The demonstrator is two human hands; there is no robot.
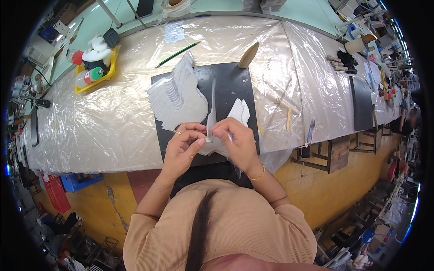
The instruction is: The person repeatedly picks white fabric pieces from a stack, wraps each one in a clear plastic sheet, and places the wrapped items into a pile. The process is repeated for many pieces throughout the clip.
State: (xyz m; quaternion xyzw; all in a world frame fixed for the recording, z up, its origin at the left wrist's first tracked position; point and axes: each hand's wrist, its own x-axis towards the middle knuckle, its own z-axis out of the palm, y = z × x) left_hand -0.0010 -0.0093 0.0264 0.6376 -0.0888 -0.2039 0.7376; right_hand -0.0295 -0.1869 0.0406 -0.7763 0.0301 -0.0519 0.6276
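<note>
My left hand (182, 148) and my right hand (240, 141) meet over the near part of a black board (229, 86). Fingers of the left hand are closed on the edge of a pale grey cut piece (213, 147), partly hidden under both hands. Between thumb and fingers, the right hand pinches a thin translucent strip (212, 104) that runs away across the board. A fanned stack of curved pale grey pieces (192, 101) lies left of the strip. Just beyond my right hand is a smaller white stack (239, 110).
A tan flat pointed tool (248, 56) sits on the board's far edge. Beyond the stack lies a green pencil (177, 54). A yellow basket (96, 84) with bottles stands at the far left. Clear plastic sheeting (108, 135) covers the table; a cutter (310, 132) lies near its right front edge.
</note>
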